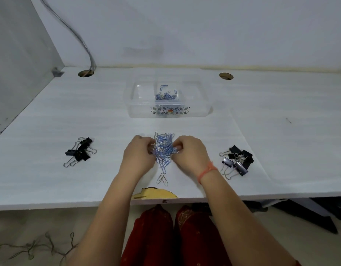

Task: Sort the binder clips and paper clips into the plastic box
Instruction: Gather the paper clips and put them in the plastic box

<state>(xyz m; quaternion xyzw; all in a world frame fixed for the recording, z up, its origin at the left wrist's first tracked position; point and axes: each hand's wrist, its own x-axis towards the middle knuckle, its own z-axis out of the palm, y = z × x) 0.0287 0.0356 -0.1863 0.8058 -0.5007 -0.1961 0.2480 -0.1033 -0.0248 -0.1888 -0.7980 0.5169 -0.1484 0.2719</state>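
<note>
Head view, looking down on a white tabletop (261, 112). Both hands low at centre, near the front edge: left hand (139, 156) and right hand (190, 153) each pinched onto opposite sides of a tangled clump of blue paper clips (164, 148), fingers curled into the wire. Clump partly lifted between them, with a strand trailing down to a few clips lying flat just below. Orange thread band (207, 171) around the right wrist.

Farther back, well apart from the hands: clear plastic box (196, 110), open-topped, patterned label on its front wall, a small scatter of blue paper clips already inside near the middle.

Black binder clips in two heaps: left heap (80, 151) and right heap (236, 160), both untouched, flanking the hands.

Around the edges: cable holes (225, 76) at the back of the tabletop, grey cable (79, 39) dropping into the left one, yellow patch (156, 192) at the front edge, red trousers (175, 237) below.
</note>
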